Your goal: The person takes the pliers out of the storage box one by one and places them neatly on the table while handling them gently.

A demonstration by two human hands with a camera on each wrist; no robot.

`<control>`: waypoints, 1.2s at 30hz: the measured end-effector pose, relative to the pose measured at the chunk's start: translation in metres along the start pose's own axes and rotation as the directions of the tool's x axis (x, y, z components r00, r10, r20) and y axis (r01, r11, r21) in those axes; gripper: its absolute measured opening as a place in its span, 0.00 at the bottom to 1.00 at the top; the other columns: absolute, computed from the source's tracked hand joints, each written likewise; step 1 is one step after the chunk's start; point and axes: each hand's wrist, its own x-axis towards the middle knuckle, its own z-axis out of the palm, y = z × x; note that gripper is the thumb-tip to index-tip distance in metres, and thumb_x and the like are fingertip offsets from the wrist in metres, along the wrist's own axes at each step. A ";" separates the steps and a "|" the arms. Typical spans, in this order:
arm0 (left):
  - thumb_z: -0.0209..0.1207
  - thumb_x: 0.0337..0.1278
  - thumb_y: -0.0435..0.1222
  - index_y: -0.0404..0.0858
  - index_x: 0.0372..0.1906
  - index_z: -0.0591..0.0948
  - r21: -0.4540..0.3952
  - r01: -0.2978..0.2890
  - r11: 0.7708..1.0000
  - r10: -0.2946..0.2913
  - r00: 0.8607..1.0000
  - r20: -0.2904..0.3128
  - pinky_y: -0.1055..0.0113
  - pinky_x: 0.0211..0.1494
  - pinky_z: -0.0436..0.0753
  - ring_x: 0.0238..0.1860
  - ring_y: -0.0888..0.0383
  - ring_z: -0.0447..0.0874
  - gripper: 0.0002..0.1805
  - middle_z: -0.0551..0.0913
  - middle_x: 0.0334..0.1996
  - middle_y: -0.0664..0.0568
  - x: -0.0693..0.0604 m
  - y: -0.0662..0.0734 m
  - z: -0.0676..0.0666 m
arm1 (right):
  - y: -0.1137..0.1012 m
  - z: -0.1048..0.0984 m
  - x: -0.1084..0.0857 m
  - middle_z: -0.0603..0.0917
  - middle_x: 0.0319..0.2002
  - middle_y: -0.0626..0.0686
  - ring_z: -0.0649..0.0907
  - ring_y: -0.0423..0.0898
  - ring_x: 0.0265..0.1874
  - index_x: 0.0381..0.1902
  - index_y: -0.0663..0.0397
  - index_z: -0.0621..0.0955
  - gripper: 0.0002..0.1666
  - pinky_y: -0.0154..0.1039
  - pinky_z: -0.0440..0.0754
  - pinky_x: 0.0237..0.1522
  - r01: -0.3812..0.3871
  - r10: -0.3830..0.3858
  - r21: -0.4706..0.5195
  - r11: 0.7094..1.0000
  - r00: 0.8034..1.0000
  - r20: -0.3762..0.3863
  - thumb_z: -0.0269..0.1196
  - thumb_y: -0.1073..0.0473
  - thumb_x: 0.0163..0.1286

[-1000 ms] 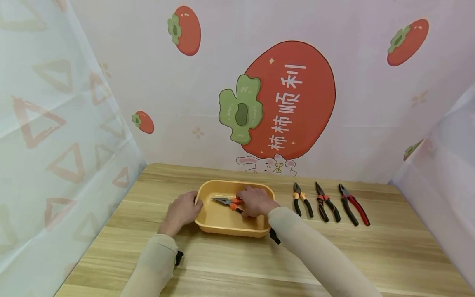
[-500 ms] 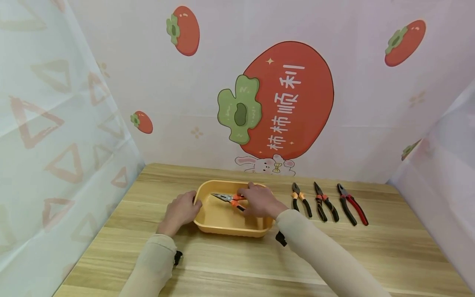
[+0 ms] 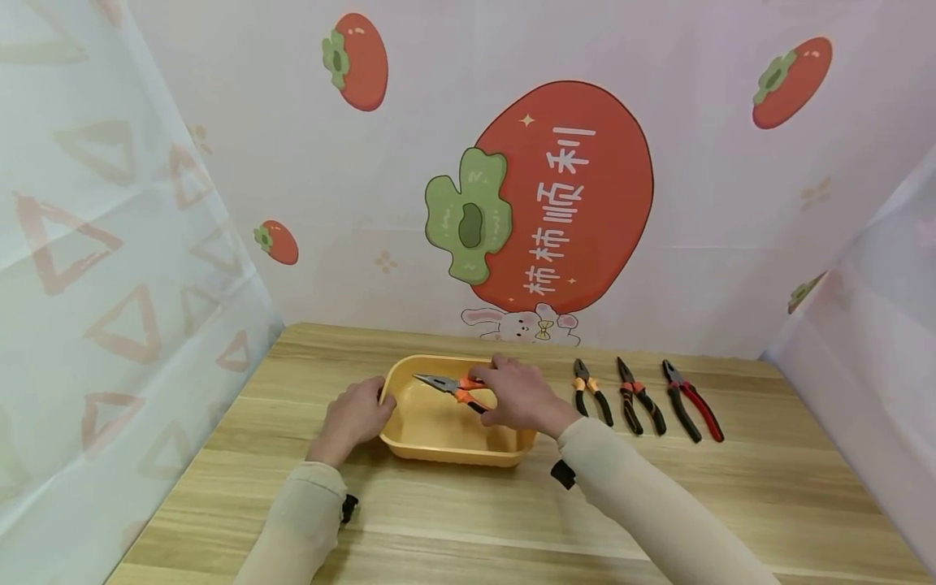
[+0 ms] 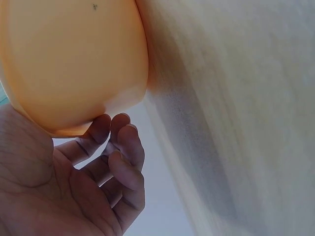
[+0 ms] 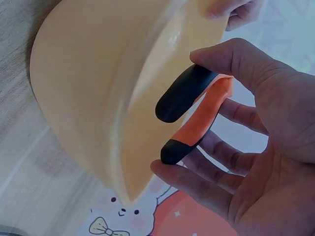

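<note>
My left hand (image 3: 358, 416) grips the left rim of a yellow plastic bin (image 3: 453, 453), thumb over the edge. In the left wrist view its curled fingers (image 4: 129, 182) lie under and beside the bin's wall (image 4: 78, 64). My right hand (image 3: 521, 398) holds needle-nose pliers (image 3: 442, 384) above the bin's floor, their shut tips pointing left. The right wrist view has the orange-and-black handles (image 5: 205, 115) between thumb and fingers, spread a little apart, near the bin's rim. Part of the handles is hidden by the hand in the head view.
Right of the bin, three pliers lie in a row on the wood-grain table (image 3: 468, 528): orange-and-black ones (image 3: 591, 392), red-and-black needle-nose ones (image 3: 639, 396) and red-and-black ones (image 3: 691, 400). A printed cloth wall (image 3: 409, 268) stands behind the table.
My right hand has lifted the needle-nose pliers a little off the bin's floor and shifted slightly right. The left hand stays on the rim.
</note>
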 end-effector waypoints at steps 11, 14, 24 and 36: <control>0.52 0.71 0.41 0.40 0.40 0.78 -0.011 0.002 1.000 -0.002 1.000 -0.005 0.60 0.25 0.70 0.21 0.54 0.74 0.09 0.75 0.23 0.51 -0.001 0.000 0.000 | -0.004 -0.012 -0.014 0.78 0.48 0.51 0.77 0.50 0.43 0.63 0.43 0.79 0.36 0.49 0.74 0.40 0.021 -0.020 0.028 0.999 0.999 -0.042 0.78 0.50 0.57; 0.52 0.71 0.41 0.40 0.40 0.78 -0.010 -0.001 1.000 0.001 1.000 -0.004 0.60 0.25 0.69 0.21 0.54 0.74 0.09 0.75 0.23 0.51 -0.001 0.000 0.000 | -0.004 -0.015 -0.018 0.78 0.47 0.51 0.77 0.49 0.41 0.62 0.43 0.79 0.35 0.47 0.74 0.37 0.038 -0.036 0.023 0.999 0.997 -0.063 0.78 0.51 0.57; 0.51 0.71 0.41 0.39 0.40 0.78 -0.010 -0.004 1.000 0.004 1.000 -0.002 0.59 0.25 0.68 0.21 0.54 0.73 0.10 0.74 0.22 0.50 -0.001 0.000 -0.002 | -0.007 -0.024 -0.031 0.77 0.45 0.49 0.75 0.45 0.36 0.64 0.41 0.78 0.37 0.41 0.70 0.30 0.054 -0.052 0.013 0.998 0.990 -0.128 0.78 0.49 0.56; 0.51 0.71 0.42 0.39 0.41 0.78 -0.009 0.003 1.000 -0.003 1.000 0.015 0.59 0.25 0.69 0.22 0.53 0.73 0.11 0.75 0.23 0.50 0.000 0.000 -0.002 | -0.005 -0.031 -0.044 0.77 0.45 0.48 0.75 0.43 0.35 0.63 0.42 0.78 0.36 0.43 0.70 0.30 0.032 -0.028 0.017 0.999 0.982 -0.186 0.77 0.50 0.56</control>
